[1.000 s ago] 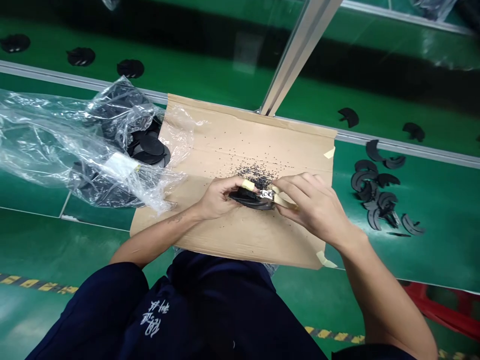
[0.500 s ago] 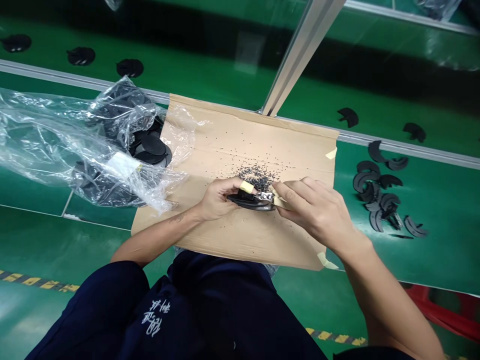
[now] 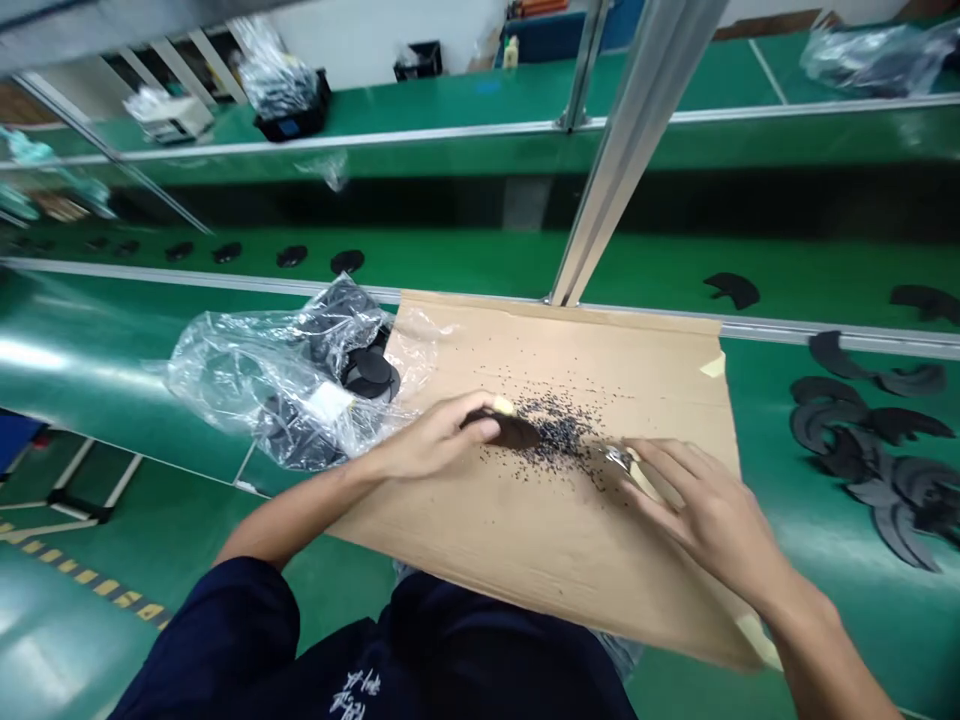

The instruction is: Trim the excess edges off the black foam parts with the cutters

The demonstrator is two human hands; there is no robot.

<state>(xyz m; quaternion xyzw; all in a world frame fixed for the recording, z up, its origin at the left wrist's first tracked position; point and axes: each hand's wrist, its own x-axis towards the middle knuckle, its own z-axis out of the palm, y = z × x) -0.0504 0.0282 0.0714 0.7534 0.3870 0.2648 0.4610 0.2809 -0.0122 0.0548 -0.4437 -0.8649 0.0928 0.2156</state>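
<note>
My left hand [image 3: 439, 443] pinches a black round plastic part [image 3: 514, 430] over a sheet of brown cardboard [image 3: 540, 540]; a taped fingertip rests on its edge. My right hand [image 3: 709, 515] has its fingers curled round a small metal cutting tool [image 3: 621, 459], whose shiny tip pokes out to the left. The two hands are apart, with a scatter of black trimmings [image 3: 559, 435] on the cardboard between them.
A clear plastic bag [image 3: 277, 385] of black discs lies left of the cardboard. Several black crescent pieces [image 3: 862, 430] lie on the green bench at the right. An aluminium post [image 3: 615, 170] rises behind the cardboard. More black parts [image 3: 289, 257] sit on the conveyor beyond the rail.
The hands have separated: the right hand drew the tool away to the right, the left kept the black part. The camera tilted up, showing more of the conveyor and the background.
</note>
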